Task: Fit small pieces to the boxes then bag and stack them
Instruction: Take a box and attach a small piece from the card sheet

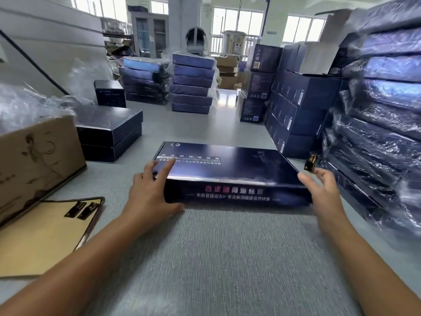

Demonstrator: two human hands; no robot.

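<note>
1. Both hands are spread wide, fingers straight. I see the left hand [150, 190] lying flat on the near left corner of the flat dark box [227, 165], thumb down by its front wall.
2. The right hand [323, 190] is at the box's near right corner, gripping nothing; I cannot tell whether its thumb touches the edge.
3. The box lies closed on the grey table [227, 258].
4. A small dark piece [310, 164] is just right of the box, just beyond the right hand.
5. Left of the box are two stacked dark boxes [109, 133], a cardboard carton [41, 160] and a tan sheet [45, 236].
6. Right of the box rises a stack of bagged boxes [376, 133].
</note>
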